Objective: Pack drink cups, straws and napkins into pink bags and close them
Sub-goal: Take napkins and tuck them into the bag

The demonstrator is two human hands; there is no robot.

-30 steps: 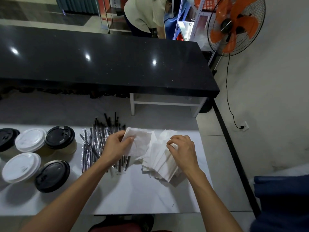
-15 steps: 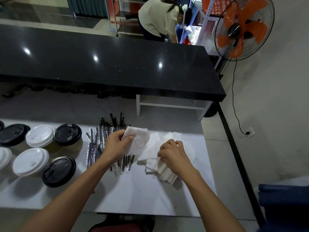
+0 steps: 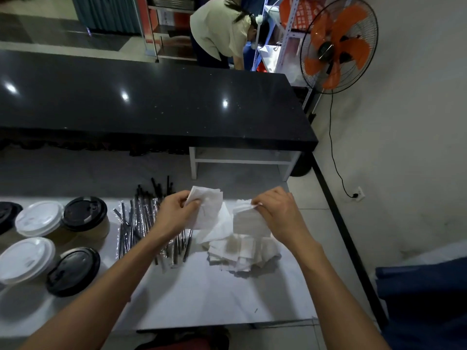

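White bench carries everything we need except the pink bags, which we do not see. Beyond it runs a black counter, with a fan and another person behind.

Cups with black and white lids stand at the bench's left edge. Wrapped straws lie along the far edge, just left of centre. The napkin pile sits right of them, near the far right corner.

Change noted: half a second ago our right hand pressed low on the pile; it now pinches a small stack of napkins by its upper corner, lifted clear of the pile. Our left hand still grips a separate napkin between thumb and curled fingers, above the straws' right side.

We judge napkins are being separated and counted out; bagging has not begun.
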